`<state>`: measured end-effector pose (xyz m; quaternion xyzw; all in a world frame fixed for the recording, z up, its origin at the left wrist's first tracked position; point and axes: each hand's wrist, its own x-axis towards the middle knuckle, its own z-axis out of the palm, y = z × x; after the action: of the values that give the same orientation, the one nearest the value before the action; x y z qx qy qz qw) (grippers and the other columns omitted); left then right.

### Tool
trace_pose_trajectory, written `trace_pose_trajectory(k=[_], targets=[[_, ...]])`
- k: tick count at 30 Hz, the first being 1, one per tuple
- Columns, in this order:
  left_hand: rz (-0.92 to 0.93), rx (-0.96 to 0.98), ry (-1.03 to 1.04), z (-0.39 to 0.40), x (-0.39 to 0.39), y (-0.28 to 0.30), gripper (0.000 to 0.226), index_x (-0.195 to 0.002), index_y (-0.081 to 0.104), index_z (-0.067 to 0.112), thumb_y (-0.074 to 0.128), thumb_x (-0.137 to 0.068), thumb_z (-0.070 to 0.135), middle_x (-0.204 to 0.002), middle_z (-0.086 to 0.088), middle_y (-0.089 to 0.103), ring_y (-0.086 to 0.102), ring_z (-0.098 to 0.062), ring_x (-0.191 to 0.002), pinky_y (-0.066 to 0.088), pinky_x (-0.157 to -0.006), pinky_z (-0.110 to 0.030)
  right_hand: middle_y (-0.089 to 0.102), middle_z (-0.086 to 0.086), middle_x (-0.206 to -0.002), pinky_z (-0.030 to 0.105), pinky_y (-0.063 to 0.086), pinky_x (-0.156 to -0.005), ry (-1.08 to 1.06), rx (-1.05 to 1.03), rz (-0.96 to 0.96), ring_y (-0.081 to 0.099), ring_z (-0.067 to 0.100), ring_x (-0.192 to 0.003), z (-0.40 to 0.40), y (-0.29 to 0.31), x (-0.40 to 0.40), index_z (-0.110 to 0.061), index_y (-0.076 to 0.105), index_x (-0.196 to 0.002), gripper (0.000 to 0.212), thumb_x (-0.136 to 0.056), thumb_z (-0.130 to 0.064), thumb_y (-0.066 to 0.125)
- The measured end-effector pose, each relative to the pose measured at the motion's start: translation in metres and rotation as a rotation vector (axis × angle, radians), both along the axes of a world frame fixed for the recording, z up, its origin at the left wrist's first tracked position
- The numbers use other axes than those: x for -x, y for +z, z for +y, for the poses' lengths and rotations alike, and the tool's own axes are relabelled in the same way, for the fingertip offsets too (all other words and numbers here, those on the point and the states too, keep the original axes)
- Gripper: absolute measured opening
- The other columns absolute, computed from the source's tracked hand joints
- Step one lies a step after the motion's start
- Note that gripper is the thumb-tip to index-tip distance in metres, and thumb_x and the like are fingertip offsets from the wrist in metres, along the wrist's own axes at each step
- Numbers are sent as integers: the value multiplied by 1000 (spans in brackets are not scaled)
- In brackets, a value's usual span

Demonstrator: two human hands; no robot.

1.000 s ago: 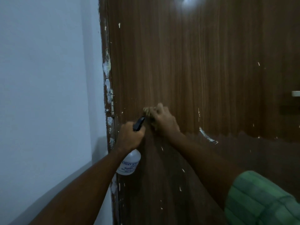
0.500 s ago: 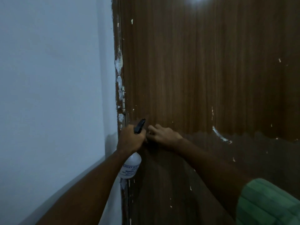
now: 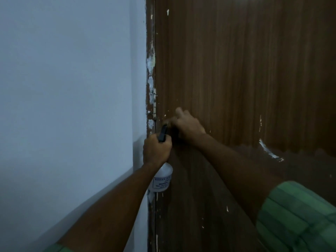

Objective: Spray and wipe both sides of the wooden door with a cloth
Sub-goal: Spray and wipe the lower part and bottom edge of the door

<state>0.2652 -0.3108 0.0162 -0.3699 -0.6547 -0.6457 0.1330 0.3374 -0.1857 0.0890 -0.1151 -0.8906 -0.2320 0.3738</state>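
- While I stand close against it, the wooden door (image 3: 245,70) fills the right side of my view, its grain running vertically, its lower part darker than the upper, and white paint flecks scattered over it, with one long white streak low on the right.
- The pale wall (image 3: 63,88) takes up the whole left side and meets the brown door frame (image 3: 150,51), which is blotched with white patches.
- My green checked sleeve (image 3: 298,219) shows at the near right corner.
- My left hand (image 3: 156,151) is wrapped round the neck of the spray bottle (image 3: 162,180), gripping it just beside the door's left edge; the white labelled body hangs below my fist and the black nozzle sticks up above it.
- My right hand (image 3: 188,124) is on the door just above and to the right of the left one, fingers curled against the wood near the hinge (image 3: 154,103).
- The cloth (image 3: 167,122) shows only as a small light scrap at my right fingertips, bunched under them, so most of it is hidden.
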Motion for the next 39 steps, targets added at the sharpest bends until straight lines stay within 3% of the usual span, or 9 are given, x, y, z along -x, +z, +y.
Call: trace_pose_trajectory(k=[3, 8, 10, 13, 18, 24, 31, 36, 39], targets=[[4, 14, -2, -1, 2, -2, 31, -69, 62, 20, 67, -99, 25, -67, -5, 65, 64, -25, -63, 50, -58, -35, 39, 11, -137, 37, 57, -87, -6, 48, 272, 52, 25, -111, 0, 2, 7, -16, 56, -137, 51, -90, -17, 75], [-15, 68, -29, -7, 16, -4, 24, -81, 66, 18, 66, -101, 31, -72, -5, 67, 67, -25, -68, 57, -64, -40, 38, 6, -137, 34, 51, -92, 82, 4, -210, 48, 21, -112, -8, -24, 20, -24, 58, -132, 39, -95, -25, 71], [-22, 111, -36, -8, 16, -4, 23, -80, 63, 20, 66, -101, 28, -70, -4, 64, 65, -25, -67, 54, -63, -38, 43, 6, -130, 37, 53, -95, 98, 114, -21, 51, 19, -107, -9, 1, 20, -22, 62, -124, 37, -90, -26, 76], [-82, 187, -10, -8, 14, -6, 22, -81, 60, 23, 67, -100, 33, -77, -5, 67, 69, -24, -72, 58, -69, -40, 45, 9, -131, 41, 55, -95, 72, 161, 252, 55, 24, -109, -4, 41, 18, -18, 57, -135, 60, -82, -23, 84], [-117, 219, 26, -9, 17, -2, 20, -85, 63, 21, 68, -99, 34, -78, -5, 70, 71, -22, -72, 63, -72, -43, 43, 9, -133, 30, 53, -86, 41, 7, 219, 54, 24, -111, -6, 30, 35, -16, 56, -140, 58, -86, -9, 77], [-68, 93, 41, -20, 19, -4, 30, -74, 63, 19, 63, -103, 25, -71, -10, 68, 69, -29, -69, 59, -66, -41, 26, 11, -156, 32, 56, -85, 57, -184, -315, 43, 27, -129, -1, -39, 50, -23, 44, -150, 55, -99, -13, 63], [-107, 7, 23, -24, 18, -5, 33, -69, 60, 12, 63, -101, 18, -63, -13, 56, 60, -29, -60, 58, -62, -50, 41, 11, -136, 28, 56, -74, 53, 20, 236, 51, 25, -109, -12, -10, 55, -14, 58, -132, 49, -87, -12, 77], [-62, 12, 24, -27, 15, -6, 36, -69, 57, 23, 62, -104, 19, -67, -6, 61, 61, -22, -63, 51, -62, -30, 27, 8, -156, 36, 55, -90, 109, -127, -318, 41, 27, -129, -4, -51, 52, -21, 44, -149, 59, -96, -17, 68], [-117, 20, 11, -27, 14, -15, 37, -67, 58, 19, 63, -103, 20, -64, -6, 60, 59, -20, -59, 47, -56, -28, 32, 11, -152, 37, 56, -89, 60, -133, -184, 43, 29, -130, -8, -31, 47, -23, 51, -144, 53, -95, -19, 70]])
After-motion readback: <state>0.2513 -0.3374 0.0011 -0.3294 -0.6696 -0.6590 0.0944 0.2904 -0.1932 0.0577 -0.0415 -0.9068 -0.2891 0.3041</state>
